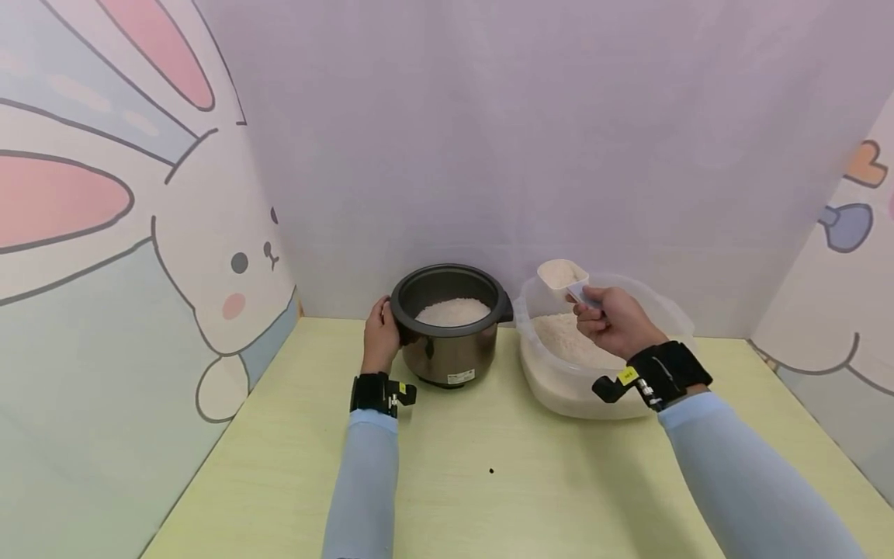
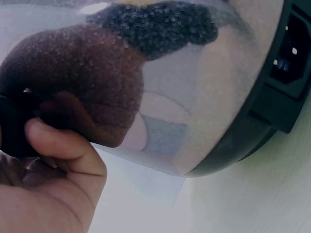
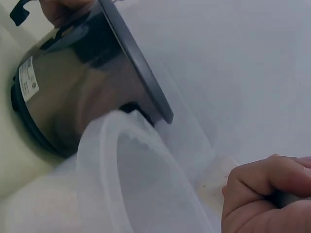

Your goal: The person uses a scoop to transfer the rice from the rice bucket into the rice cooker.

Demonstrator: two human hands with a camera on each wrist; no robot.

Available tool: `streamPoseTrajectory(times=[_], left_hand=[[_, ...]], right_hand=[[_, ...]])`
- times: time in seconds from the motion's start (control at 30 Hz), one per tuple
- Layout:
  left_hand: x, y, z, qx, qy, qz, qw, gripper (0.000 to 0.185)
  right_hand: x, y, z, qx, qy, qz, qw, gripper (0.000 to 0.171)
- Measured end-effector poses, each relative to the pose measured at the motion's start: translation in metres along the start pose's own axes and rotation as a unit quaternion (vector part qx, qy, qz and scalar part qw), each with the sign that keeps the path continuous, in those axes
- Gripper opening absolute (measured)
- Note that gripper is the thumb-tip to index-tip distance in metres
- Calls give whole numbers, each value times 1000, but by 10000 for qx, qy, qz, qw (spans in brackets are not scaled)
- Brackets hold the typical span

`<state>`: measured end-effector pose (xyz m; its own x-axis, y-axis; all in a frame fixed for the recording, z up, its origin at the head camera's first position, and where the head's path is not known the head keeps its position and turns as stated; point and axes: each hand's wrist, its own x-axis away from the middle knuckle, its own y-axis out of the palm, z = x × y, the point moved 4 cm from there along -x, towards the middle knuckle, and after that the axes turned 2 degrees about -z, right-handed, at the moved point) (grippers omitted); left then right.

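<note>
White scoop (image 1: 563,275) of rice rises from right hand's (image 1: 615,321) closed grip; left hand (image 1: 380,335) clasps cooker (image 1: 447,353).

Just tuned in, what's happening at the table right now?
A person is scooping rice. The right hand grips the handle of a white scoop full of rice, held above the translucent tub of rice on the right. The left hand holds the left side of the rice cooker pot, which stands on the yellow-green table just left of the tub and already has rice in it.
</note>
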<state>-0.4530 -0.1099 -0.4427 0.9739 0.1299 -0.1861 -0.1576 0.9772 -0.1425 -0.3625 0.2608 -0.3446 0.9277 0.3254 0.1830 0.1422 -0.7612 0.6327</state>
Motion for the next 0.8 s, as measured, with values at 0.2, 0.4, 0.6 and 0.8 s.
streamPoseTrajectory(times=[0.2, 0.4, 0.6, 0.8], left_hand=[[0, 1, 0, 28, -59, 14, 10000, 50], [1, 1, 1, -41, -63, 42, 10000, 49], [2, 1, 1, 55, -156, 14, 9999, 49], [1, 0, 2, 60, -151, 40, 9999, 50]], right_hand=[[-3, 26, 6, -240, -110, -36, 9996, 33], [-13, 51, 13, 228, -210, -102, 9995, 28], [-23, 70, 21, 1596, -642, 31, 9851, 19], [-32, 80, 30, 2463, -839, 106, 9655, 16]])
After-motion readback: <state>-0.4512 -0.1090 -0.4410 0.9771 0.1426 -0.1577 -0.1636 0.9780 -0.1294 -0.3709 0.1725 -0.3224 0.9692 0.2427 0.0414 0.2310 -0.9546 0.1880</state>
